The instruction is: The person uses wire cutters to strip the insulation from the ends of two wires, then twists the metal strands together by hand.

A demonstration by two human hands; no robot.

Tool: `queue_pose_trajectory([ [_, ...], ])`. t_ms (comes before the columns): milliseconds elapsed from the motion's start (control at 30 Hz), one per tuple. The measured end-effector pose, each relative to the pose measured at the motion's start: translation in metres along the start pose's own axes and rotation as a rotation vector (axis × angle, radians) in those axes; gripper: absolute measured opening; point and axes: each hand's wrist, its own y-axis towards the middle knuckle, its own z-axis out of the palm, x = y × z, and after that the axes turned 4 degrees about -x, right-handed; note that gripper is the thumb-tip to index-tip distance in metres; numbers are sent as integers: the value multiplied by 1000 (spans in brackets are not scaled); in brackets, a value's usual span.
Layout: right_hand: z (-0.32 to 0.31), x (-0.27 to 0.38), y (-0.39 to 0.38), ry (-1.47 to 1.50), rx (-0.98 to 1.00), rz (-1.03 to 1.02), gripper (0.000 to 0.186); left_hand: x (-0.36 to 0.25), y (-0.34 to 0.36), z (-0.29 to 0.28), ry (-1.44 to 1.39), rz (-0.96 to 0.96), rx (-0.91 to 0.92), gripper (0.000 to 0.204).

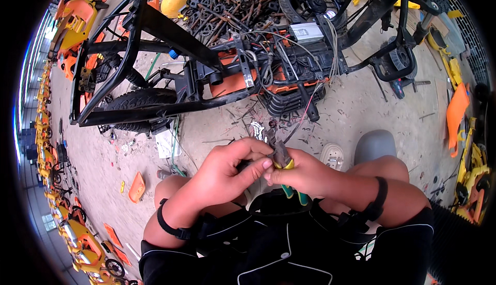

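Note:
In front of my body, both hands are close together. My right hand [306, 174] is wrapped round a pair of pliers [281, 156] with dark metal jaws and yellow-and-green handles; the handle ends stick out below the palm. The thumb and fingers of my left hand [230, 170] are pinched beside the jaws. Whatever lies between them is too small and too covered to make out. Just beyond my hands is a black vehicle frame [170, 42] with loose cables, and a dark-handled tool [311, 110] hangs at its near edge.
Behind the frame rises a heap of rusty metal parts [232, 6], with a yellow helmet-like shell [175, 3] beside it. A wheel [310, 1] stands at the back. Small debris and an orange piece [136, 187] lie on the concrete floor. Yellow vehicles [82, 243] line the left side.

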Motion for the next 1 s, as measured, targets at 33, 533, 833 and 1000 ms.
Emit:
queue_pose_trajectory([
  [33,-2,-1,0,-18,2,-6,27,-2,0,1,16,-17,15,15],
  [533,11,42,-21,-273,-228,107,14,-3,5,-3,189,410,107,14],
  [833,15,8,-21,-190,-153,-73,27,0,1,3,-137,421,371,29],
  [1000,14,0,-20,-217,-170,1,25,2,2,6,-230,430,377,38],
])
